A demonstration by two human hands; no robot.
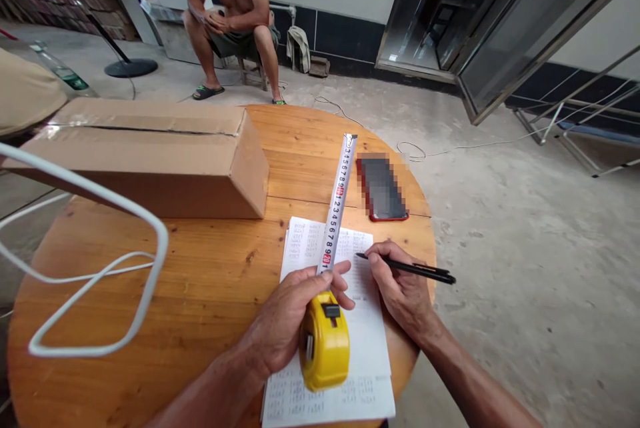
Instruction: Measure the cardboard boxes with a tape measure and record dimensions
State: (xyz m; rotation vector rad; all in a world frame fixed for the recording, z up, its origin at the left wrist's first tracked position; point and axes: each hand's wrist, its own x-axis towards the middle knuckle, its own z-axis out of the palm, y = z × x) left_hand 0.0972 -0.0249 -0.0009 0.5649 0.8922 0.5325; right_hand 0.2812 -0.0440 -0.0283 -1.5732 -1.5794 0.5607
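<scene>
My left hand (295,308) is closed around a yellow tape measure (333,341), the thumb pressing on its blade. The white blade (334,215) sticks out away from me, over the paper and the wooden table (200,321). In my right hand (403,288) is a black pen (423,271), its tip pointing left at the paper. Beneath both hands lie sheets of paper (350,385) covered in handwritten figures. A phone in a red case (385,189), partly blurred out, rests beyond my right hand.
A long cardboard box (150,181) occupies the table's far left. White cable or tubing (100,351) loops across the left foreground. Past the table a person (230,8) sits on a small stool. A glass door (500,48) stands open at the right, near a metal rack (565,108).
</scene>
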